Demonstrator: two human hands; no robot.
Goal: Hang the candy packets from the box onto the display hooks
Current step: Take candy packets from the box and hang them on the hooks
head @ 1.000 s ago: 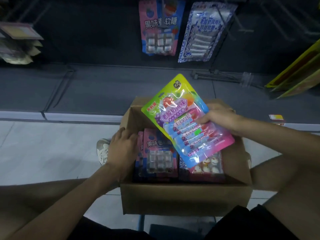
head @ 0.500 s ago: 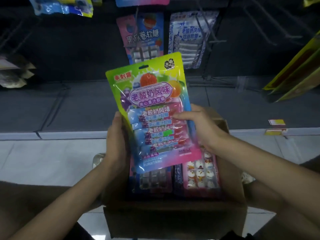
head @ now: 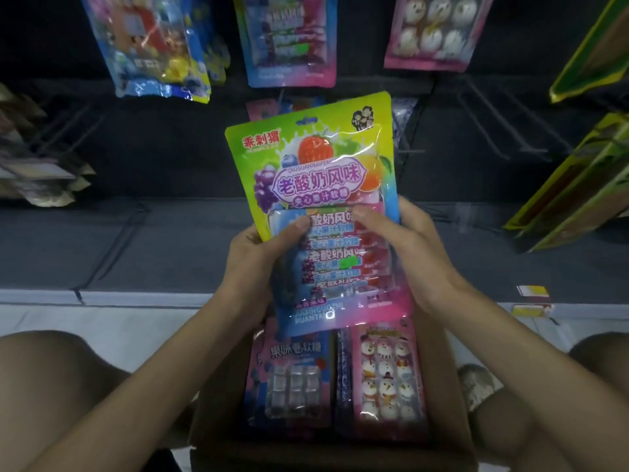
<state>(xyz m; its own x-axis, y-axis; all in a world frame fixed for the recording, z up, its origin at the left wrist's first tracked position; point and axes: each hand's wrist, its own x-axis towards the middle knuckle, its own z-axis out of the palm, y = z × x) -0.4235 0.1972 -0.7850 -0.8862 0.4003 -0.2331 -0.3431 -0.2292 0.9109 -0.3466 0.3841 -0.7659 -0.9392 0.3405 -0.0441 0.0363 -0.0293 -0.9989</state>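
Note:
A colourful candy packet [head: 316, 172] with a green top and pink bottom is held upright above the cardboard box [head: 326, 451]. My left hand [head: 258, 253] grips its left edge, thumb across the front. My right hand [head: 408, 247] holds the right edge, thumb on the front. Inside the box lie a pink packet of cube candies [head: 292, 376] and a pink snowman packet [head: 384, 376]. On the dark display wall above hang a matching packet [head: 289, 39], a blue packet [head: 153, 46] at the left and a pink packet [head: 432, 28] at the right.
Bare metal hooks [head: 490, 110] stick out of the dark panel at the right. Yellow-green boxes [head: 585, 172] lean at the far right and brownish packets [head: 37, 165] hang at the far left. A grey base shelf [head: 136, 253] runs below the panel. My knees flank the box.
The packet has been lifted higher out of the box and turned upright. My left hand left the box edge and now grips the packet. The view has tilted up toward the hooks.

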